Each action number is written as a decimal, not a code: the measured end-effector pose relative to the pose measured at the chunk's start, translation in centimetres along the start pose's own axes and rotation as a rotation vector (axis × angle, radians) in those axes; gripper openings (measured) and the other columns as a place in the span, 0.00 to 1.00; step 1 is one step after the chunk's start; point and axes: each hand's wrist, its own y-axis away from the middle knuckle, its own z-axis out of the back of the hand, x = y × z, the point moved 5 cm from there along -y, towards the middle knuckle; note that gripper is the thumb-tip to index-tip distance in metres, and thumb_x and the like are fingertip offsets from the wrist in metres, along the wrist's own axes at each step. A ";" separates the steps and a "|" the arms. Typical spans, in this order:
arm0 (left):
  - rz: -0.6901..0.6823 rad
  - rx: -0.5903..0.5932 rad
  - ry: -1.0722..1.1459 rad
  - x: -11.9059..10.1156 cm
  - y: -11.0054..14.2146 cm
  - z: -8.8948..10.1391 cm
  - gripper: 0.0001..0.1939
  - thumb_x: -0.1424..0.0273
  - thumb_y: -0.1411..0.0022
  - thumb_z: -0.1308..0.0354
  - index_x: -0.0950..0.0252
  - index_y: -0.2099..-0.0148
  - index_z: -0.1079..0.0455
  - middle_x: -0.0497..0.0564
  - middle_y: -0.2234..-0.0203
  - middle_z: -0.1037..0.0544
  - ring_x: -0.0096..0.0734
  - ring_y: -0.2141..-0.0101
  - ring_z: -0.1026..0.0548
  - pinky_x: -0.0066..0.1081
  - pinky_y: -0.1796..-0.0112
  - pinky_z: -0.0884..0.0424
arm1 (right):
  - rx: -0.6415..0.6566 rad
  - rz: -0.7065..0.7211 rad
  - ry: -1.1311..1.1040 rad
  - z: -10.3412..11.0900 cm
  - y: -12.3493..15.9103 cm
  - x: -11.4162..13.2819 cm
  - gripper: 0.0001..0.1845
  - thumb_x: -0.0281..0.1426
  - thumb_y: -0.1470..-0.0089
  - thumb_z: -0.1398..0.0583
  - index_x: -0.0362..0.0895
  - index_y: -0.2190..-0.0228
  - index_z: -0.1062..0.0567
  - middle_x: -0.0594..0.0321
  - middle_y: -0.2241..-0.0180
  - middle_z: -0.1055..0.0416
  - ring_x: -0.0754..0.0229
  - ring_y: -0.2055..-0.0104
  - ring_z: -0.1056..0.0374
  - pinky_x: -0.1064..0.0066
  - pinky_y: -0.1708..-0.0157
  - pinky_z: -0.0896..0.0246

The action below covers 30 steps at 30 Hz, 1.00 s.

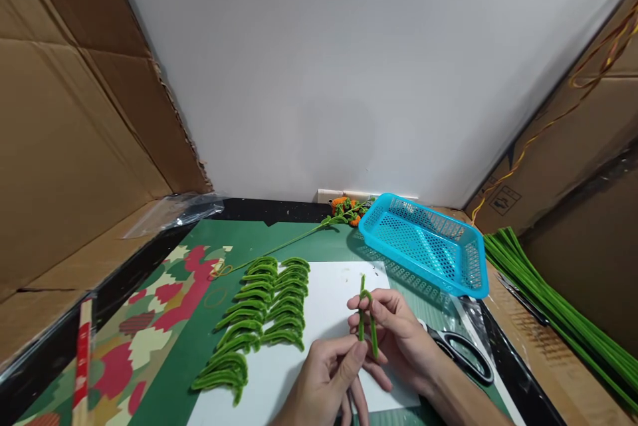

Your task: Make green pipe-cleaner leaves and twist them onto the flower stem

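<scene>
A bent green pipe cleaner point(373, 336) is held up over the white sheet point(326, 306). My right hand point(401, 333) pinches it near its looped top, thumb against fingers. Lower down, my left hand point(333, 373) closes thumb and forefinger on its bottom end. One short tip sticks up above the loop. To the left of my hands, several folded green pipe cleaner pieces point(249, 306) lie in two columns, curved like leaves. Black-handled scissors point(463, 354) lie beside my right wrist, their blades partly hidden.
A blue perforated basket point(423, 240) stands at the back right. Behind it lies an orange pipe cleaner flower point(341, 203) on a long stem. Long green pipe cleaners point(563, 306) and tweezers point(523, 300) rest on cardboard at right. A red-and-white stick point(82, 359) lies at left.
</scene>
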 end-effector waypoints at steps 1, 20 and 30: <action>0.012 0.009 0.012 0.1 0.1 0.0 0.36 0.37 0.38 0.41 0.70 0.59 0.26 0.62 0.68 0.16 0.30 0.83 0.21 0.18 0.88 0.40 | 0.004 0.003 -0.011 0.0 0.0 -0.1 0.12 0.35 0.50 0.23 0.42 0.68 0.17 0.54 0.60 0.16 0.59 0.65 0.20 0.79 0.80 0.31; 0.073 0.047 0.122 -0.7 0.7 -0.3 0.26 0.46 0.32 0.40 0.67 0.62 0.30 0.47 0.78 0.24 0.17 0.88 0.31 0.15 0.87 0.42 | 0.003 0.045 0.016 -0.4 0.6 1.0 0.10 0.34 0.46 0.25 0.43 0.69 0.18 0.57 0.60 0.15 0.57 0.60 0.18 0.74 0.69 0.28; 0.035 0.063 0.091 -0.9 0.5 -0.4 0.23 0.49 0.30 0.41 0.66 0.61 0.31 0.45 0.77 0.25 0.18 0.87 0.30 0.15 0.88 0.44 | -0.035 0.056 0.070 -0.1 0.7 1.2 0.12 0.36 0.49 0.23 0.43 0.70 0.18 0.58 0.60 0.15 0.58 0.59 0.19 0.69 0.58 0.27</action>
